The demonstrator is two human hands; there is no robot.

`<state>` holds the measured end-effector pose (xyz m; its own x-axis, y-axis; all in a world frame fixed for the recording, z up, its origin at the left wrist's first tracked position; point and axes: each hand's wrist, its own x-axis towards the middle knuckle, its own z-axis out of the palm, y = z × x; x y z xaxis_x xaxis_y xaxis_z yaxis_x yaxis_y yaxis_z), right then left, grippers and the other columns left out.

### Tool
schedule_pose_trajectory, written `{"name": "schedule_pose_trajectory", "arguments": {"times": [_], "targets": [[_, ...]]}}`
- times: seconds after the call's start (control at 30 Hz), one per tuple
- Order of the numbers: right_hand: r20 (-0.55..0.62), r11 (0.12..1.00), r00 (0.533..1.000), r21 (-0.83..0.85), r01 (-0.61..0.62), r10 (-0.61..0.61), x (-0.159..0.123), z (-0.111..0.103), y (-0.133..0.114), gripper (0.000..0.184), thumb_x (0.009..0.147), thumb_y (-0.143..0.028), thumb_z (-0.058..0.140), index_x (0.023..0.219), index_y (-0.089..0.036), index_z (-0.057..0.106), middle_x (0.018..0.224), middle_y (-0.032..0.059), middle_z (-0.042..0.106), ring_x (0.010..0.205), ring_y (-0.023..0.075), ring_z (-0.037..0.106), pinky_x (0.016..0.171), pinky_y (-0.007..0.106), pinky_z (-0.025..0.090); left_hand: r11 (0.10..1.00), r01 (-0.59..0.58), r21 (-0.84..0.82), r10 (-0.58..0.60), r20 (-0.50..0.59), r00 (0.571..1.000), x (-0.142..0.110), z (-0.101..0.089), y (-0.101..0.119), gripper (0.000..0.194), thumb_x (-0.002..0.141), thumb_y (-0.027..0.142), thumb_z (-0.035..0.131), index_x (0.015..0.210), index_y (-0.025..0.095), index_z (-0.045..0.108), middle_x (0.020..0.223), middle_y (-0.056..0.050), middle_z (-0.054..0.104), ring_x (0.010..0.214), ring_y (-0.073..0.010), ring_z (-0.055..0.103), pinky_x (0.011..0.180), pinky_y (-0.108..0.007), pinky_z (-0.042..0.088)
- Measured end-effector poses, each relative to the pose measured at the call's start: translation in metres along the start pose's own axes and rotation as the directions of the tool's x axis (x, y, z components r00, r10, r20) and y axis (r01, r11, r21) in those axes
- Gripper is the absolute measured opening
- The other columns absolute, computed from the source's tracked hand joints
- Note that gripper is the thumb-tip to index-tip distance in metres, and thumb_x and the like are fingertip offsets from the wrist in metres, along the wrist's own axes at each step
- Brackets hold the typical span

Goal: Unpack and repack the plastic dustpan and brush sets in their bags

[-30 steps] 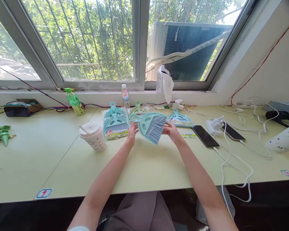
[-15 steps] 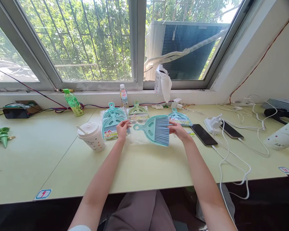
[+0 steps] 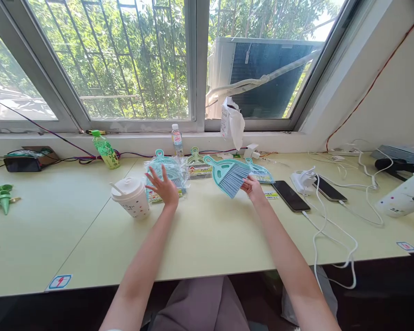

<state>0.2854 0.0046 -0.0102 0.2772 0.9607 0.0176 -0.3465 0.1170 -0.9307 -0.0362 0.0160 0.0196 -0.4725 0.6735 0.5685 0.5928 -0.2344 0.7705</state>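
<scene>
My right hand (image 3: pixel 251 186) grips the bristle end of a teal hand brush (image 3: pixel 227 174) with grey-blue bristles, its holed handle slanting up to the left. My left hand (image 3: pixel 163 186) is raised with its fingers spread, holding nothing. Behind it lies crumpled clear plastic wrapping (image 3: pixel 181 171) over wrapped teal brush sets (image 3: pixel 158 161), partly hidden by the fingers. A green wrapped set (image 3: pixel 197 161) lies at the back middle. Another teal brush (image 3: pixel 258 172) rests just beyond my right hand.
Left of my left hand stands a white lidded cup (image 3: pixel 131 197). Two phones, one of them a dark phone (image 3: pixel 290 196), lie to the right with white charging cables (image 3: pixel 331 225). Along the window are a green bottle (image 3: pixel 105 149), a clear bottle (image 3: pixel 177 140) and a tissue pack (image 3: pixel 232 122).
My left hand has let go of the clear wrapping, moved left and opened; the wrapping now lies on the teal sets. The brush in my right hand has tilted, handle up and away.
</scene>
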Motion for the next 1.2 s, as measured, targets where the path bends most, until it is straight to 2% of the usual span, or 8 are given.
{"name": "schedule_pose_trajectory", "arguments": {"times": [0.1,0.3,0.43,0.5,0.6,0.8,1.03,1.2], "targets": [[0.052,1.0,0.999,0.017,-0.015,0.014,-0.005,0.012,0.004,0.035,0.06,-0.025,0.072,0.093,-0.024,0.061,0.085,-0.0008,0.071,0.072,0.0168,0.068,0.076,0.034,0.057,0.96,-0.012,-0.279,0.095,0.284,0.954,-0.012,0.009,0.004,0.036,0.087,0.029,0.053,0.122,0.027,0.059,0.152,-0.005,0.034,0.147,-0.0283,0.009,0.115,-0.057,0.012],[0.203,0.99,0.974,-0.117,-0.075,0.097,-0.018,0.036,0.017,0.038,0.064,-0.031,0.069,0.1,-0.024,0.057,0.093,0.0022,0.069,0.076,0.0186,0.067,0.08,0.038,0.055,0.707,0.545,-0.45,-0.02,0.758,0.652,-0.054,0.047,0.009,0.052,0.084,0.051,0.055,0.127,0.023,0.053,0.113,-0.01,0.063,0.103,-0.0276,0.06,0.087,-0.044,0.05],[0.032,0.906,0.984,-0.386,0.175,-0.177,-0.032,0.051,0.021,0.052,0.07,-0.027,0.059,0.121,-0.027,0.048,0.125,0.0078,0.056,0.113,0.0239,0.056,0.094,0.044,0.047,0.741,0.449,-0.5,-0.088,0.589,0.803,-0.066,0.046,0.015,0.044,0.087,0.051,0.052,0.121,0.023,0.056,0.114,-0.008,0.062,0.113,-0.0261,0.054,0.098,-0.039,0.041],[-0.02,0.74,0.894,-0.57,0.358,-0.449,-0.041,0.059,0.019,0.049,0.076,-0.025,0.051,0.124,-0.028,0.046,0.134,0.008,0.048,0.125,0.0244,0.045,0.104,0.047,0.036,0.763,0.355,-0.54,-0.04,0.509,0.86,-0.067,0.038,0.02,0.044,0.089,0.052,0.048,0.121,0.024,0.058,0.118,-0.007,0.062,0.118,-0.0258,0.05,0.102,-0.037,0.036],[0.168,0.504,0.83,-0.725,0.47,-0.532,-0.056,0.073,0.015,0.03,0.084,-0.029,0.047,0.112,-0.028,0.057,0.122,0.0076,0.057,0.122,0.0277,0.044,0.108,0.049,0.027,0.772,0.301,-0.56,0.045,0.521,0.853,-0.074,0.029,0.028,0.05,0.087,0.054,0.051,0.127,0.024,0.056,0.108,-0.007,0.066,0.107,-0.0266,0.056,0.096,-0.037,0.04],[0.317,0.365,0.846,-0.796,0.483,-0.429,-0.063,0.087,0.015,0.018,0.086,-0.043,0.053,0.089,-0.026,0.059,0.098,0.0069,0.064,0.098,0.028,0.055,0.092,0.044,0.039,0.854,0.201,-0.48,0.156,0.604,0.781,-0.091,0.026,0.033,0.054,0.089,0.054,0.046,0.135,0.027,0.051,0.095,-0.005,0.068,0.091,-0.026,0.061,0.088,-0.036,0.043],[0.228,0.608,0.909,-0.683,0.404,-0.349,-0.054,0.08,0.006,0.022,0.072,-0.038,0.069,0.066,-0.025,0.052,0.075,0.0036,0.058,0.078,0.0243,0.057,0.077,0.039,0.047,0.843,0.182,-0.506,0.229,0.644,0.73,-0.079,0.031,0.031,0.043,0.091,0.047,0.044,0.127,0.028,0.058,0.105,-0.003,0.069,0.093,-0.0243,0.062,0.09,-0.034,0.042],[0.199,0.903,0.961,-0.348,0.251,-0.19,-0.04,0.047,-0.034,0.033,0.078,-0.059,0.054,0.07,-0.027,0.055,0.076,0.002,0.061,0.082,0.0234,0.062,0.074,0.039,0.052,0.885,0.248,-0.394,0.025,0.573,0.819,-0.057,0.043,0.009,0.033,0.091,0.041,0.044,0.108,0.024,0.066,0.105,-0.007,0.068,0.104,-0.0278,0.059,0.097,-0.039,0.038]]}}
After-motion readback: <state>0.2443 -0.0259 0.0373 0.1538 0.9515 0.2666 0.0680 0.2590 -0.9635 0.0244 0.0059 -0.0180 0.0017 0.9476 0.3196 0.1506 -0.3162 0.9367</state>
